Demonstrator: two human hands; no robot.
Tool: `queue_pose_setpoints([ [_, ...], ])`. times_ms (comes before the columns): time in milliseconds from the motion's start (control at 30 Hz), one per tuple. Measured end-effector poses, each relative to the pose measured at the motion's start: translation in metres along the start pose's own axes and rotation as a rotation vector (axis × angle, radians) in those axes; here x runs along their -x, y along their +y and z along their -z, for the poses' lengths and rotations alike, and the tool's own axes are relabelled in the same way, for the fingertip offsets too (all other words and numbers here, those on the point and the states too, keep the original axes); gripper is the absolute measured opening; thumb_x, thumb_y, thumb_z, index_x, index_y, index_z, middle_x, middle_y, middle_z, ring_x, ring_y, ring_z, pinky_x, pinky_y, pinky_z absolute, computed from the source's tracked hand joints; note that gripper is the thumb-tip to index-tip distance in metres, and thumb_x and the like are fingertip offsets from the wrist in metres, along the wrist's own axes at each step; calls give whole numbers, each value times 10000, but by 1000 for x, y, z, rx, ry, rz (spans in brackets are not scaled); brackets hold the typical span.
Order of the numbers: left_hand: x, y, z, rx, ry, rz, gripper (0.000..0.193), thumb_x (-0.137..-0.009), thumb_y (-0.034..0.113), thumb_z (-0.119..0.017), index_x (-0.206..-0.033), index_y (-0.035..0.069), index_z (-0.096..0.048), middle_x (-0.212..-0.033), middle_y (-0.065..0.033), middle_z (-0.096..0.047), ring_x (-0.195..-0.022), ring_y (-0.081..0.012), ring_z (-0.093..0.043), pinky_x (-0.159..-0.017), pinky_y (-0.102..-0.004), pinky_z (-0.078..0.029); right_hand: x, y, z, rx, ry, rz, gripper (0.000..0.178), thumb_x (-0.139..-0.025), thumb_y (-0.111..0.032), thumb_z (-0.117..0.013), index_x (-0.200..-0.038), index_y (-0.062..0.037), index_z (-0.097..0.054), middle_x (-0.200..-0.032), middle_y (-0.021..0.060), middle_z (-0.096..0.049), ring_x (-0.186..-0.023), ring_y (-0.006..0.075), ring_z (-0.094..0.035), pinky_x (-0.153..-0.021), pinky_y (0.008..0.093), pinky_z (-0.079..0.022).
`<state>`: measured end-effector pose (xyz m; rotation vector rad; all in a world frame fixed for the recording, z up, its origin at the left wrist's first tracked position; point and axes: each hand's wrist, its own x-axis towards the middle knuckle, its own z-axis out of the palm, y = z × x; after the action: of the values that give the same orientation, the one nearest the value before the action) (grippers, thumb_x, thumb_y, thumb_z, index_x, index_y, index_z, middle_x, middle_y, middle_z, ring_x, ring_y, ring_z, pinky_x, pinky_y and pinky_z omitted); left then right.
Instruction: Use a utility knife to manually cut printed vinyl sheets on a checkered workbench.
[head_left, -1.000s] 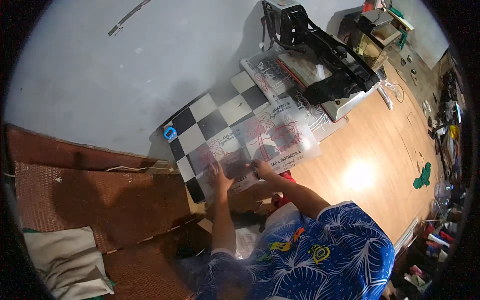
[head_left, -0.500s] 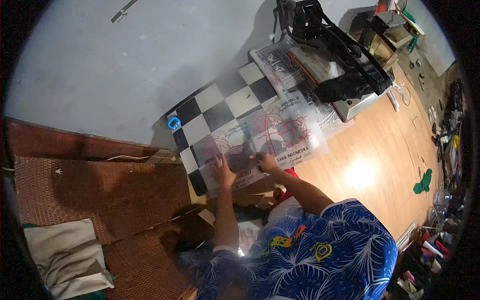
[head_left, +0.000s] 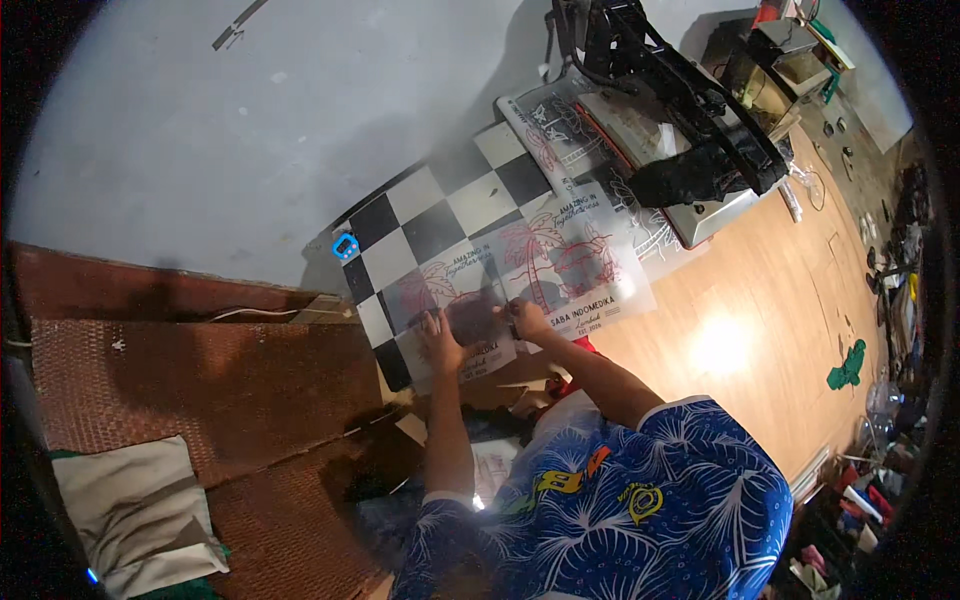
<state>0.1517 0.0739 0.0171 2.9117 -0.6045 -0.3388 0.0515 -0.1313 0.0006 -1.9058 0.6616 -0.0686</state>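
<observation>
The sheet (head_left: pixel 628 285) lies across the checkered table (head_left: pixel 410 252). The left hand (head_left: pixel 441 343) rests on it, fingers somewhat spread; flat, even pressure should prevent slipping. The right hand's (head_left: pixel 527 321) fingers curl together near its middle, best guided straight; whether they pinch a tool, I cannot tell.

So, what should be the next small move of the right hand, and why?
Perhaps slide the right hand slightly forward, along the boundary between the two palm-tree prints on the transparent film. Its fingers sit at that boundary, which runs on beyond them, and the left hand rests on the left print.
</observation>
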Motion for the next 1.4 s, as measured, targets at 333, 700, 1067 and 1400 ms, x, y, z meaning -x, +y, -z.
queue_pose_setpoints([
  [333,4,-2,-4,110,14,-22,1274,-494,654,-810,-1482,112,-216,-1543,-202,-126,-1377,-495,-142,-1076,-623,-203,-7,-11,4,-54,-58,-35,591,-798,-577,-650,-895,5,-613,-793,255,-622,-805,441,-607,-688,465,-469],
  [700,4,0,-2,86,43,-40,1298,-465,708,-785,-1480,132,-217,-1537,-205,-139,-1353,-530,-161,-1017,-703,-213,-14,-4,3,-38,-66,10,584,-827,-568,-613,-912,10,-614,-799,274,-622,-836,463,-608,-675,454,-474],
  [1067,8,8,11,56,65,-105,1281,-493,706,-771,-1466,74,-230,-1511,-258,-161,-1375,-507,-126,-1083,-611,-215,-3,-14,18,-289,-174,-12,642,-831,-590,-577,-996,27,-642,-822,224,-666,-802,414,-649,-670,445,-492],
  [1400,10,12,13,32,15,-52,1333,-457,756,-746,-1479,92,-207,-1533,-228,-123,-1387,-502,-83,-1073,-641,-185,-14,-17,24,-405,-245,-104,660,-835,-601,-569,-1006,30,-658,-869,197,-665,-829,264,-650,-740,379,-483],
])
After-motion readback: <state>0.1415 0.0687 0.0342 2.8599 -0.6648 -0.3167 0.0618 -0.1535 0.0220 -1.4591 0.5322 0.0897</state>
